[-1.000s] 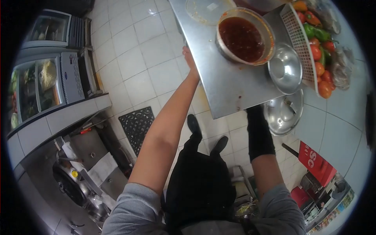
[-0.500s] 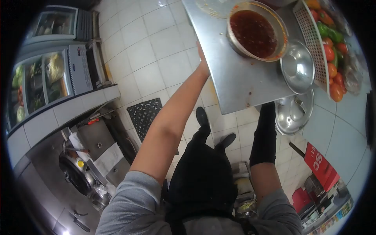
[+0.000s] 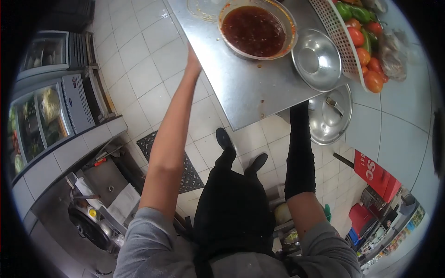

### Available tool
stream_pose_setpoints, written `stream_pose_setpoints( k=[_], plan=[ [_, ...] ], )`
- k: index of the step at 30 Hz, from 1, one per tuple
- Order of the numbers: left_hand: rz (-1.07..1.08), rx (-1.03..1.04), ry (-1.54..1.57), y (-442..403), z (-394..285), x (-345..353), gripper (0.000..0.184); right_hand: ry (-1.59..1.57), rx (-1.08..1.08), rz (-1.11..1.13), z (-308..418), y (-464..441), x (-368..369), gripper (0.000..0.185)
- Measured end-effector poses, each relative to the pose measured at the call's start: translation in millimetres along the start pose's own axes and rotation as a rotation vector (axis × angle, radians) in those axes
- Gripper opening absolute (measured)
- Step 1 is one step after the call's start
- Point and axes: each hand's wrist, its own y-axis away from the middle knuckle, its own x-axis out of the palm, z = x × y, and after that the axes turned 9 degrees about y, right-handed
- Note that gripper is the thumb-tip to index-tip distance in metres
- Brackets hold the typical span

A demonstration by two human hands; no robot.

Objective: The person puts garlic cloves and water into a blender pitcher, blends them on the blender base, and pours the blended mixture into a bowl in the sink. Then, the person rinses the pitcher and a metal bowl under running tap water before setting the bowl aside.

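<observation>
My left hand [image 3: 193,59] is at the left edge of a stainless steel table [image 3: 241,95], against its side, with the fingertips tucked out of sight. It appears to grip the edge. My right arm, in a black sleeve [image 3: 300,148], reaches to the near right side of the table, where the tabletop hides the hand. On the table stands a tub of dark red sauce [image 3: 254,32], its rim smeared orange. An empty metal bowl [image 3: 317,59] sits beside it, overlapping the tabletop's right edge.
A white perforated basket [image 3: 338,41] holds tomatoes and green peppers at the right. Below the bowl is a wide metal lid or basin [image 3: 330,118]. A black mat [image 3: 190,171] lies on the tiled floor. Glass-door fridges [image 3: 37,116] and a sink counter [image 3: 104,180] line the left.
In the view, the table, tub, bowl and basket have shifted left and slightly up. My left arm has swung left with the table edge, and more of the floor mat shows.
</observation>
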Motion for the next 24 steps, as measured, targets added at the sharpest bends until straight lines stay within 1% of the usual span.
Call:
stream_pose_setpoints(
  k=[2, 3, 5, 7, 9, 10, 11, 12, 13, 14, 15, 16, 18, 19, 20, 21, 22, 23, 24],
  plan=[
    [-0.093, 0.147, -0.058, 0.8, -6.7, 0.6, 0.039, -0.137, 0.045, -0.06, -2.3, 26.8, -14.0, 0.02],
    [-0.179, 0.287, -0.206, 2.6, -19.6, 4.5, 0.038, -0.207, 0.075, -0.087, -3.3, 47.7, -23.8, 0.02],
    [-0.299, 0.285, -0.294, 16.4, -47.3, 10.3, 0.036, -0.336, 0.179, -0.1, -11.3, 97.4, -42.0, 0.019],
    [-0.363, -0.008, -0.178, 48.5, -75.7, 5.8, 0.036, -0.458, 0.318, -0.079, -24.6, 144.9, -52.6, 0.018],
    [-0.452, -0.113, -0.224, 68.7, -93.0, -12.5, 0.037, -0.58, 0.439, -0.052, -31.5, 176.0, -58.0, 0.018],
    [-0.518, -0.029, -0.336, 76.9, -90.4, -28.6, 0.04, -0.63, 0.48, -0.049, -32.2, 182.2, -59.6, 0.018],
    [-0.578, 0.124, -0.434, 86.5, -89.4, -45.7, 0.041, -0.678, 0.504, -0.055, -35.1, 184.2, -59.7, 0.017],
    [-0.637, 0.107, -0.398, 98.3, -90.3, -67.8, 0.045, -0.726, 0.521, -0.058, -34.9, 178.5, -58.1, 0.017],
    [-0.67, -0.065, -0.187, 118.5, -131.3, -63.1, 0.049, -0.772, 0.522, -0.065, -34.4, 165.7, -57.1, 0.017],
    [-0.719, -0.057, -0.256, 134.5, -141.5, -82.6, 0.051, -0.816, 0.523, -0.073, -33.0, 148.4, -53.5, 0.017],
    [-0.743, -0.085, -0.258, 153.3, -158.0, -97.5, 0.046, -0.861, 0.516, -0.082, -32.6, 125.5, -50.3, 0.016],
    [-0.745, -0.106, -0.242, 174.5, -176.8, -106.5, 0.042, -0.906, 0.512, -0.094, -30.9, 102.2, -43.7, 0.016],
    [-0.818, -0.12, -0.183, 210.2, -191.6, -135.0, 0.038, -1.0, 0.529, -0.129, -31.1, 60.2, -25.3, 0.015],
    [-0.853, -0.083, -0.136, 227.6, -196.1, -144.9, 0.037, -1.03, 0.546, -0.156, -26.7, 53.2, -19.5, 0.015],
    [-0.9, -0.11, -0.136, 248.3, -196.3, -158.4, 0.036, -1.027, 0.56, -0.204, -17.9, 67.3, -14.6, 0.015],
    [-0.935, -0.099, -0.101, 266.4, -198.1, -166.1, 0.035, -0.955, 0.556, -0.27, -5.0, 100.8, -7.8, 0.015],
    [-0.962, -0.115, -0.096, 281.4, -206.6, -166.4, 0.035, -0.843, 0.555, -0.341, 12.3, 146.0, -2.8, 0.014],
    [-0.993, -0.129, -0.09, 294.5, -212.7, -163.5, 0.034, -0.662, 0.536, -0.414, 41.8, 179.8, -3.5, 0.008],
    [-1.021, -0.154, -0.088, 306.8, -216.9, -159.9, 0.034, -0.593, 0.321, -0.34, 101.1, 190.3, -26.6, 0.015]
  ],
)
